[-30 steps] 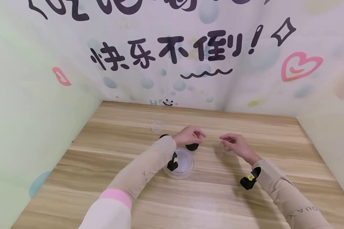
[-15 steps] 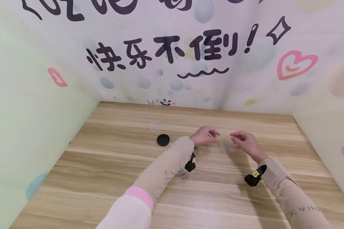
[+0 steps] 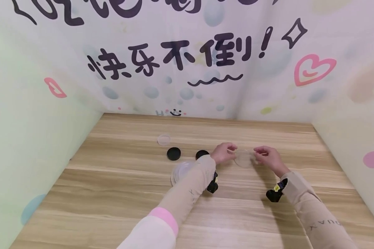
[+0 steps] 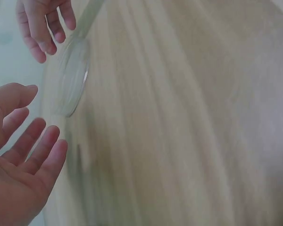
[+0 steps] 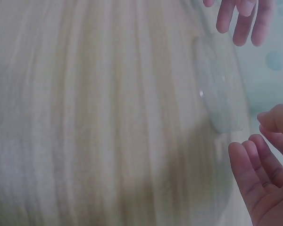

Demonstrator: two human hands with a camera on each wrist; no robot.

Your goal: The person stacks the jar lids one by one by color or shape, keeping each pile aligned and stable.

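Observation:
A clear, shallow round dish point(image 3: 244, 159) lies on the wooden table between the two hands. My left hand point(image 3: 225, 153) is at its left side, fingers parted and loosely bent. On the opposite side is my right hand point(image 3: 270, 160), its fingers also relaxed. Both wrist views show the clear dish point(image 4: 75, 77) point(image 5: 219, 87) with a small gap to the fingers of the left hand point(image 4: 23, 160) and the right hand point(image 5: 266, 176). Neither hand holds anything.
Left of the hands lie two black round discs point(image 3: 174, 154) point(image 3: 202, 154) and a small clear disc point(image 3: 163, 139). A larger clear round dish point(image 3: 179, 172) is partly hidden beneath the left forearm. A printed cloth wall point(image 3: 162, 93) stands behind the table.
My left hand has moved right, away from the black discs, to the dish's left side. The right hand has shifted slightly right. The head view has turned a little. The dish remains on the table.

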